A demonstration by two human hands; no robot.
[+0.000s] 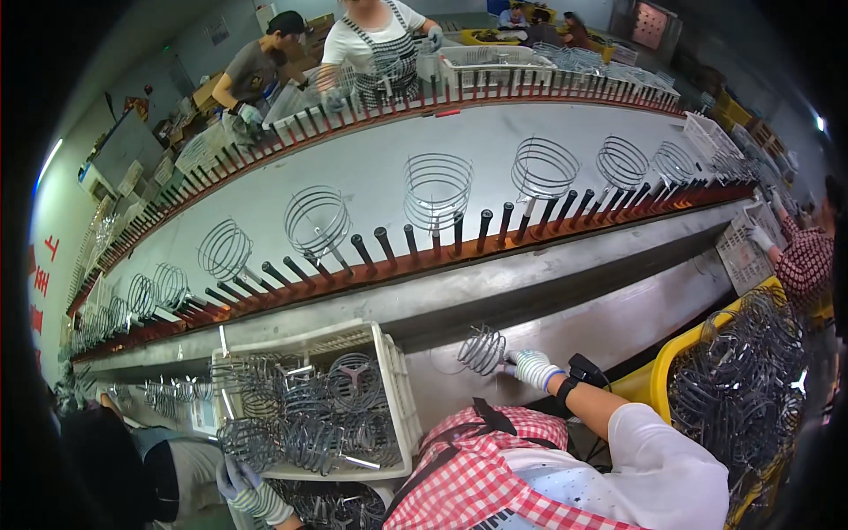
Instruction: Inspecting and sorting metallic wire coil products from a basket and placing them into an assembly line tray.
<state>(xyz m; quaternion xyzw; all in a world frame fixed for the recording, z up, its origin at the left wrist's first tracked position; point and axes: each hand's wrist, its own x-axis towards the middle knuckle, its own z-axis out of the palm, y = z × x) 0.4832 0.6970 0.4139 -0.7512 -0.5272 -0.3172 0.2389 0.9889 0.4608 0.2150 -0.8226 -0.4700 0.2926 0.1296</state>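
Observation:
My right hand (531, 369), in a striped knit glove, grips a small round spring-like wire holder (482, 351) by one end, over the metal bench surface (442, 378). In a similar glove, my left hand (251, 495) is at the lower left, beside the near left corner of a white plastic crate (399, 397). Its fingers look stretched out and apart, close to the coiled wire pieces (246, 443) at the crate's edge; whether they touch them is hard to tell. More wire holders (353, 380) with flat silver stems fill the crate.
Behind the bench runs a rail of upright black-tipped red rods (380, 246), several carrying wire coils (438, 190). A yellow bin (661, 389) heaped with wire holders stands at my right. People work across the rail, at far right and beside me at left.

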